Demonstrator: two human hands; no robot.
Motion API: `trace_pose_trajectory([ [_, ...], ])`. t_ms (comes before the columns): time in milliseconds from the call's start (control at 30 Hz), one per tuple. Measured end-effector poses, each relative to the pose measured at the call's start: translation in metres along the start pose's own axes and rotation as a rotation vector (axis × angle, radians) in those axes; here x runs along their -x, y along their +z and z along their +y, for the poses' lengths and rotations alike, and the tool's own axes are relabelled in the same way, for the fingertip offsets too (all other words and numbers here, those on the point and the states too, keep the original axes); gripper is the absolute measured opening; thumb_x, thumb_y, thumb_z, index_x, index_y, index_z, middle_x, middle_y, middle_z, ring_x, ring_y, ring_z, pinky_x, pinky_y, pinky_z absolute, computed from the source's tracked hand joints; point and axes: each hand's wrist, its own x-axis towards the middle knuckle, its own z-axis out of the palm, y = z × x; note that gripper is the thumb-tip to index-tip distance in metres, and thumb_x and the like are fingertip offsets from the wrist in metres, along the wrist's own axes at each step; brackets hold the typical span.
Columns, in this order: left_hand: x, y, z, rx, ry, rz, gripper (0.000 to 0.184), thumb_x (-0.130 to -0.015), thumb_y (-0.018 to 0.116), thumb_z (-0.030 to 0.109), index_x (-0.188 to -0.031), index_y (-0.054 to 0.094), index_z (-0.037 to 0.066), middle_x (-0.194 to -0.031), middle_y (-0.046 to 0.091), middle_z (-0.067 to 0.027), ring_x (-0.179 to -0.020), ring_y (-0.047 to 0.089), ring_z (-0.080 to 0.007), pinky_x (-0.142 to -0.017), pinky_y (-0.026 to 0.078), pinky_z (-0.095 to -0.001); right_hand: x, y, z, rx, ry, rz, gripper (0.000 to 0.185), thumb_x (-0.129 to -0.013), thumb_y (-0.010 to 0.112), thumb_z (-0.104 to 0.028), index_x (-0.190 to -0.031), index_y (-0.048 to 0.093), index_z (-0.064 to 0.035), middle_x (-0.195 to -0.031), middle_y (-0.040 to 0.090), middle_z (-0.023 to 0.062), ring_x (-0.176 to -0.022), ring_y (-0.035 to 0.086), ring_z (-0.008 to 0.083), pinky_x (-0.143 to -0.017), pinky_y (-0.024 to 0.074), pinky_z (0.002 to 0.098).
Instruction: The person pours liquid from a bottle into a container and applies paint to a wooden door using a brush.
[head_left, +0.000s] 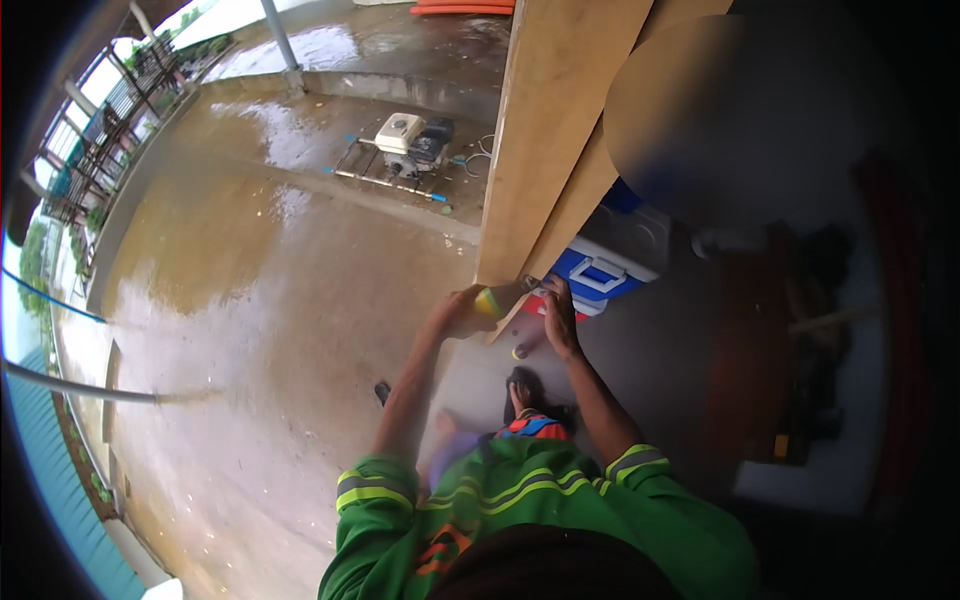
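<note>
My left hand [463,313] is closed around a small yellow-green object [487,302], whose kind I cannot make out. It is at the outer side of the lower edge of a wooden door [560,120]. My right hand [558,318] is raised on the inner side, its fingers bent at a small dark metal fitting [530,284] by the door's edge. What those fingers hold, if anything, is too small to name. A blue and white cooler box [598,275] stands just beyond my right hand, with something red low beside it.
Outside to the left, an engine with a white tank [402,133] sits on a pipe frame on the wet concrete floor [280,330]. A dark sandal [382,393] lies near the doorway. Orange pipes [462,6] are at the top. The dim room on the right holds dark, unclear items.
</note>
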Motion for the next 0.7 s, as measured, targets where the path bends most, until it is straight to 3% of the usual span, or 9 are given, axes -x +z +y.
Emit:
trace_pose_trajectory([
  [33, -0.002, -0.001, 0.000, 0.042, -0.016, -0.029, 0.073, -0.065, 0.088, 0.030, -0.130, 0.061, 0.008, -0.097, 0.073, -0.0125, -0.078, 0.071, -0.0203, -0.061, 0.057, -0.0348, -0.001, 0.002, -0.003, -0.055, -0.055, 0.047, 0.039, -0.102, 0.044, -0.022, -0.137, 0.047, -0.0040, -0.124, 0.057, 0.0126, -0.109, 0.057, 0.0201, -0.090, 0.0480, 0.0345],
  [100, -0.008, -0.003, 0.000, 0.041, -0.080, -0.062, 0.072, -0.065, 0.088, 0.028, -0.129, 0.062, 0.008, -0.100, 0.073, -0.0113, -0.082, 0.071, -0.0204, -0.067, 0.058, -0.0354, -0.007, 0.011, -0.011, -0.167, -0.173, 0.138, 0.038, -0.102, 0.044, -0.024, -0.133, 0.051, -0.0035, -0.120, 0.057, 0.0113, -0.111, 0.056, 0.0196, -0.093, 0.0466, 0.0337],
  [200, -0.013, 0.001, -0.005, 0.072, -0.093, -0.074, 0.071, -0.065, 0.088, 0.027, -0.129, 0.062, 0.008, -0.103, 0.073, -0.0098, -0.089, 0.070, -0.0201, -0.076, 0.058, -0.0358, -0.042, 0.036, 0.026, -0.414, -0.121, 0.335, 0.034, -0.101, 0.046, -0.024, -0.126, 0.056, -0.0028, -0.120, 0.058, 0.0086, -0.111, 0.057, 0.0190, -0.095, 0.0450, 0.0319],
  [300, -0.009, 0.005, -0.010, 0.130, -0.093, -0.075, 0.071, -0.066, 0.088, 0.027, -0.129, 0.062, 0.009, -0.105, 0.073, -0.0090, -0.094, 0.070, -0.0203, -0.083, 0.056, -0.0359, -0.062, 0.061, 0.012, -0.502, 0.020, 0.520, 0.030, -0.101, 0.049, -0.024, -0.120, 0.059, -0.0039, -0.119, 0.060, 0.0056, -0.108, 0.059, 0.0174, -0.093, 0.0472, 0.0320],
  [400, -0.012, 0.010, -0.015, 0.107, -0.059, -0.029, 0.071, -0.066, 0.088, 0.026, -0.130, 0.062, 0.009, -0.106, 0.073, -0.0089, -0.096, 0.069, -0.0206, -0.084, 0.055, -0.0354, -0.072, 0.078, -0.001, -0.890, 0.070, 0.646, 0.028, -0.101, 0.052, -0.025, -0.120, 0.061, -0.0059, -0.115, 0.063, 0.0044, -0.103, 0.062, 0.0168, -0.088, 0.0499, 0.0321],
  [533, -0.012, 0.013, -0.018, 0.094, -0.080, -0.026, 0.072, -0.066, 0.088, 0.025, -0.130, 0.062, 0.009, -0.107, 0.073, -0.0095, -0.096, 0.069, -0.0210, -0.085, 0.055, -0.0352, -0.067, 0.080, -0.012, -0.751, 0.019, 0.695, 0.029, -0.101, 0.053, -0.026, -0.121, 0.061, -0.0062, -0.108, 0.066, 0.0033, -0.097, 0.065, 0.0183, -0.084, 0.0526, 0.0322],
  [700, -0.015, 0.024, -0.032, 0.052, 0.005, 0.058, 0.074, -0.066, 0.088, 0.024, -0.133, 0.059, 0.009, -0.108, 0.073, -0.0117, -0.097, 0.070, -0.0217, -0.085, 0.055, -0.0362, -0.067, 0.081, -0.018, -0.815, 0.124, 0.760, 0.034, -0.103, 0.050, -0.028, -0.128, 0.056, -0.0068, -0.119, 0.062, 0.0040, -0.108, 0.061, 0.0192, -0.091, 0.0506, 0.0341],
])
